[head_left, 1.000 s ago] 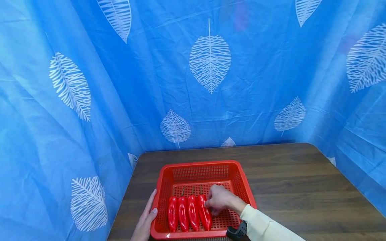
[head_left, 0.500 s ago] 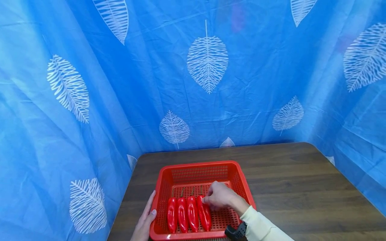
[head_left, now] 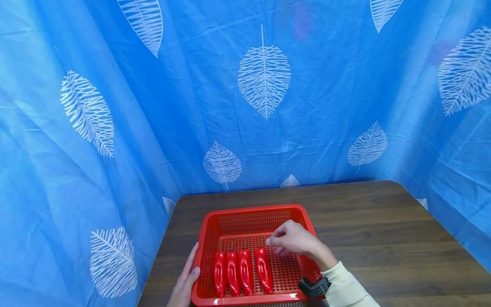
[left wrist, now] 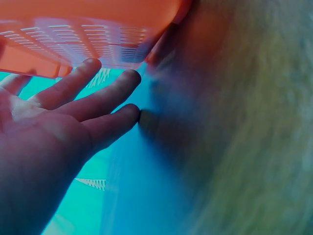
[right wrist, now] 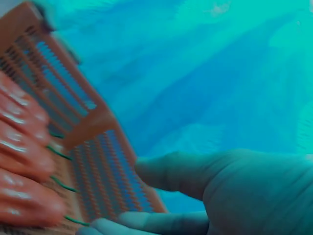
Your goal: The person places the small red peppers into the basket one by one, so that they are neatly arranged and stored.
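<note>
Several glossy red peppers with thin green stems lie side by side in a red plastic basket [head_left: 249, 209]. Three sit close together at the left, and the rightmost pepper [head_left: 264, 270] lies apart from them. The right hand [head_left: 295, 238] hovers over the basket near that pepper's stem end. In the right wrist view its thumb and fingers are apart, with nothing between them; a fingertip is close to a stem [right wrist: 76, 221]. At the basket's left side is the left hand [head_left: 184, 281], its extended fingers [left wrist: 107, 98] along the outer wall in the left wrist view.
The basket stands on a dark wooden table [head_left: 368, 238] near its front edge. A blue curtain [head_left: 307, 140] with white leaf prints surrounds the table at the back and sides. A black band [head_left: 314, 286] is on the right wrist.
The rightmost pepper has shifted right, leaving a gap beside the other peppers. The right hand has moved right and away from the person, off the pepper. The left hand stays by the basket.
</note>
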`<action>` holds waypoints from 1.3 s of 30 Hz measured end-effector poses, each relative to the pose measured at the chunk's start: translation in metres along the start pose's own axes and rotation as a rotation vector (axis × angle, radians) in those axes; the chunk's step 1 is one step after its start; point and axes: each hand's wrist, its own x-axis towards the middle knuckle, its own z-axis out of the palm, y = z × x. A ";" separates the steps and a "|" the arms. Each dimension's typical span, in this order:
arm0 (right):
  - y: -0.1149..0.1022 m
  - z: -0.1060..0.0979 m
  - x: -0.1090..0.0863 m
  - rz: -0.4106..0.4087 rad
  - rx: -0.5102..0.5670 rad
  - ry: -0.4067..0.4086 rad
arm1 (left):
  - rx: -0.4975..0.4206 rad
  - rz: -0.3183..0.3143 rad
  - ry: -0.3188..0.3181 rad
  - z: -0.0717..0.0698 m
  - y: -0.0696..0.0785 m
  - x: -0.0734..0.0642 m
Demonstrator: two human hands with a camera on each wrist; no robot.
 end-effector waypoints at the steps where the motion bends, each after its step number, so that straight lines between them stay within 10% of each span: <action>1: 0.000 -0.005 -0.002 -0.008 0.020 -0.003 | -0.003 -0.005 0.001 0.000 0.000 0.000; 19: 0.032 -0.101 -0.039 -0.060 0.391 -0.038 | 0.062 0.049 0.011 0.000 0.000 0.003; 39: 0.101 -0.135 -0.066 0.164 0.353 0.159 | 0.044 -0.020 0.059 0.001 0.001 0.003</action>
